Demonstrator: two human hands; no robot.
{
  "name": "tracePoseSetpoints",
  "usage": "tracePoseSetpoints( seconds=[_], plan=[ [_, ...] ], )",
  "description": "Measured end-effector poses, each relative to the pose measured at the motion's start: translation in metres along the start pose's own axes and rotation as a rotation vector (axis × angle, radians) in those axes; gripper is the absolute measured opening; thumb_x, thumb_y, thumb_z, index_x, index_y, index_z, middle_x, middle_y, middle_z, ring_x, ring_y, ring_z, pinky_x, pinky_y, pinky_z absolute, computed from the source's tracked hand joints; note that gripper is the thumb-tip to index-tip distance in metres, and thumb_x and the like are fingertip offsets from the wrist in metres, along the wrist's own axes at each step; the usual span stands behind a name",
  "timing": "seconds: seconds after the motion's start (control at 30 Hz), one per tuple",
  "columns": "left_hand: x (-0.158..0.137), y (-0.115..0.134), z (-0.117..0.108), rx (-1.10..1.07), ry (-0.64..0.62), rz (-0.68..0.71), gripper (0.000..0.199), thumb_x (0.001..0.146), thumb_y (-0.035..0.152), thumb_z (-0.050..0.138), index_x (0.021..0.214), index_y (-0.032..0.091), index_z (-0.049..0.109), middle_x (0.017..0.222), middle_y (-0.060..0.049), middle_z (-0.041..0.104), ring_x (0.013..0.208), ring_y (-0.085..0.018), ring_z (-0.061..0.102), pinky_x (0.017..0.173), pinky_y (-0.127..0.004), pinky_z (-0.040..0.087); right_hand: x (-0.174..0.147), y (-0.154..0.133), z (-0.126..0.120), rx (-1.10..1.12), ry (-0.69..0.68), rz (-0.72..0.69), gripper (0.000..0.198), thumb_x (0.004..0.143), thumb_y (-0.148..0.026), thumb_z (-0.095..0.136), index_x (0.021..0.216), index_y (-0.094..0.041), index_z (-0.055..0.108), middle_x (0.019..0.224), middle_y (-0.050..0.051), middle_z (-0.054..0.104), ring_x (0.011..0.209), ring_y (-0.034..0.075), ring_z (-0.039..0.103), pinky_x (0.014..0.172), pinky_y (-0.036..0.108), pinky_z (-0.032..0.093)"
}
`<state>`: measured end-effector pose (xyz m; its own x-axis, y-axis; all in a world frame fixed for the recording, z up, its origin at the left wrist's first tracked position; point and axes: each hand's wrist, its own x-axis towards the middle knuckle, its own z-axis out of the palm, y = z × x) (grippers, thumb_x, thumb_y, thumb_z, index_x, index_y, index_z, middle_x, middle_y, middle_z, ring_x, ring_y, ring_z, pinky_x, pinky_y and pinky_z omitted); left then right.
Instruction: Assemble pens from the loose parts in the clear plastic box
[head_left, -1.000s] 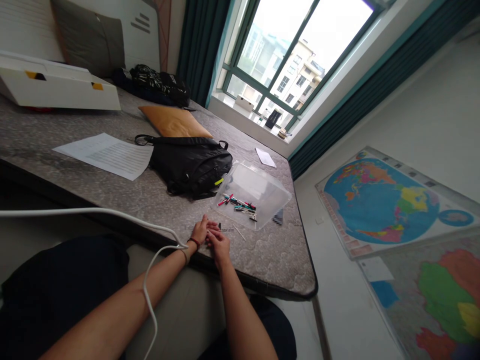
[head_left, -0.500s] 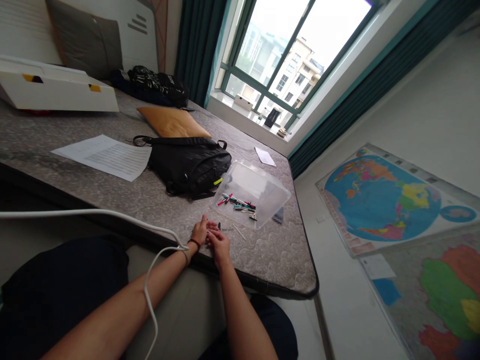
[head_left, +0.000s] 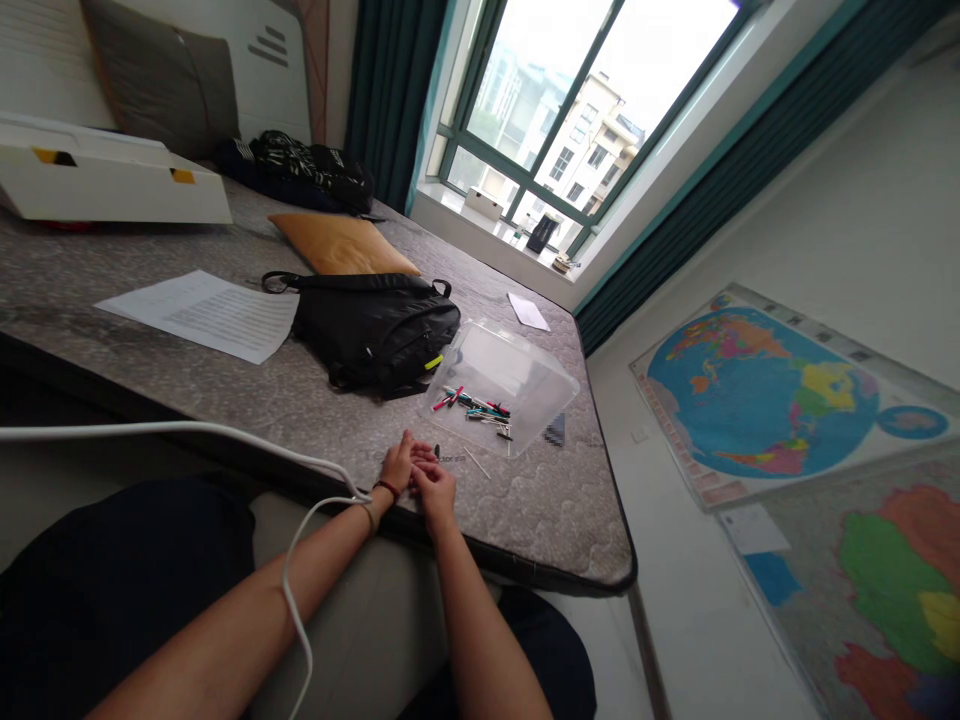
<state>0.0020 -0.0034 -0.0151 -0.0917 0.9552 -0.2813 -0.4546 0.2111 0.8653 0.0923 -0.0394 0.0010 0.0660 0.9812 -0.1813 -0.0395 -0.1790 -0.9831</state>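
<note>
At the near edge of the mattress (head_left: 551,520), my two hands meet. My left hand (head_left: 401,462) is turned palm inward with its fingers half curled, a red band and a lighter one on its wrist. The fingers of my right hand (head_left: 437,492) are bent and pressed together against the left palm. Whatever lies between them is too small and covered to make out. A small black piece (head_left: 437,451) shows just beyond the left fingertips; whether it is touched I cannot tell. Past the hands, a thin white stick (head_left: 476,463) lies on the mattress.
A clear plastic bin (head_left: 544,385) holds several pens and pen parts (head_left: 487,410). Left of it are a black backpack (head_left: 375,330), a brown envelope (head_left: 341,243) and a printed sheet (head_left: 206,312). A white cable (head_left: 225,428) runs across by my left wrist.
The view has shifted very slightly. Both hands keep nearly the same pose at the mattress edge, and the things around them have not moved.
</note>
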Motion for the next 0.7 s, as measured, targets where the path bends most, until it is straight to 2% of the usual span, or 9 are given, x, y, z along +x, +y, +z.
tracePoseSetpoints(
  seconds=[0.2, 0.37, 0.5, 0.7],
  plan=[
    [0.001, 0.0, -0.007, -0.022, -0.128, -0.011, 0.073, 0.082, 0.078, 0.038, 0.087, 0.011, 0.067, 0.082, -0.015, 0.075, 0.079, -0.026, 0.073, 0.078, -0.038, 0.055, 0.004, 0.007, -0.001, -0.028, -0.012, -0.009, 0.028, 0.066, -0.037, 0.078, 0.081, -0.014, 0.074, 0.069, 0.004, 0.073, 0.054, 0.016, 0.066, 0.049, 0.023, 0.052],
    [0.001, 0.006, -0.009, -0.132, -0.177, -0.081, 0.076, 0.084, 0.078, 0.034, 0.091, 0.01, 0.065, 0.079, -0.015, 0.074, 0.075, -0.026, 0.072, 0.073, -0.038, 0.055, 0.005, 0.01, 0.0, -0.033, -0.022, -0.003, 0.029, 0.067, -0.037, 0.078, 0.083, -0.014, 0.072, 0.067, 0.003, 0.072, 0.055, 0.016, 0.067, 0.048, 0.023, 0.053],
    [0.0, 0.013, -0.011, -0.265, -0.224, -0.168, 0.075, 0.087, 0.076, 0.028, 0.096, 0.01, 0.062, 0.084, -0.017, 0.074, 0.078, -0.027, 0.072, 0.076, -0.04, 0.055, 0.005, 0.012, 0.002, -0.028, -0.006, -0.032, 0.028, 0.068, -0.037, 0.078, 0.08, -0.014, 0.066, 0.066, 0.004, 0.071, 0.057, 0.016, 0.067, 0.045, 0.021, 0.051],
    [-0.003, 0.018, -0.014, -0.28, -0.289, -0.202, 0.075, 0.088, 0.076, 0.027, 0.102, 0.011, 0.061, 0.091, -0.018, 0.074, 0.074, -0.027, 0.072, 0.068, -0.038, 0.055, 0.006, 0.012, 0.003, -0.081, -0.002, -0.026, 0.029, 0.072, -0.038, 0.074, 0.086, -0.013, 0.068, 0.07, 0.005, 0.072, 0.059, 0.017, 0.068, 0.045, 0.021, 0.051]
  ],
)
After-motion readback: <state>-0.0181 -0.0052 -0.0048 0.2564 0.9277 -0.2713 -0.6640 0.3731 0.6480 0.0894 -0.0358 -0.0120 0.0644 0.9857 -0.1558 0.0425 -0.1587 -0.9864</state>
